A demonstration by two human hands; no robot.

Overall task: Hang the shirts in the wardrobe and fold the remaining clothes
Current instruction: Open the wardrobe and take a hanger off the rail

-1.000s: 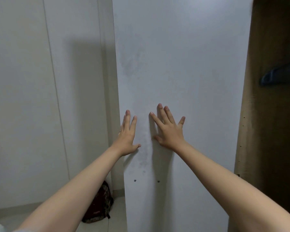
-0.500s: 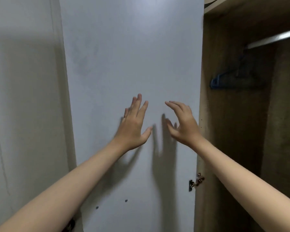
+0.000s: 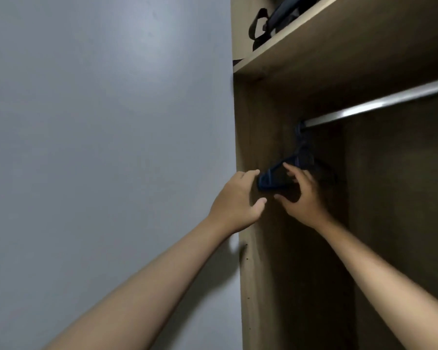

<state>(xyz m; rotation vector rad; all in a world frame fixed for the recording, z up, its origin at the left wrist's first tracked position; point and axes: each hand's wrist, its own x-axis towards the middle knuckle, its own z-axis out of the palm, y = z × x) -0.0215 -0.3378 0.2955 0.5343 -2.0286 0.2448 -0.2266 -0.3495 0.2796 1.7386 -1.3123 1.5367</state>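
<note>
we reach both hands into the open wardrobe (image 3: 263, 286), where dark blue hangers (image 3: 286, 173) hang on the rail (image 3: 379, 104) at its left end. our left hand (image 3: 238, 198) curls at the hangers' near tip; whether it grips is unclear. our right hand (image 3: 304, 195) spreads open beside them, likely to lift one for a shirt. no shirts are in view.

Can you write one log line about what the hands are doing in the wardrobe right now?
step: reaching for hanger | left hand: open, at dark blue plastic hanger | right hand: open, fingers at hanger | hanger: on silver metal rail

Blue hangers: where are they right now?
The blue hangers hang at the left end of the metal rail, just past both reaching hands.
</note>
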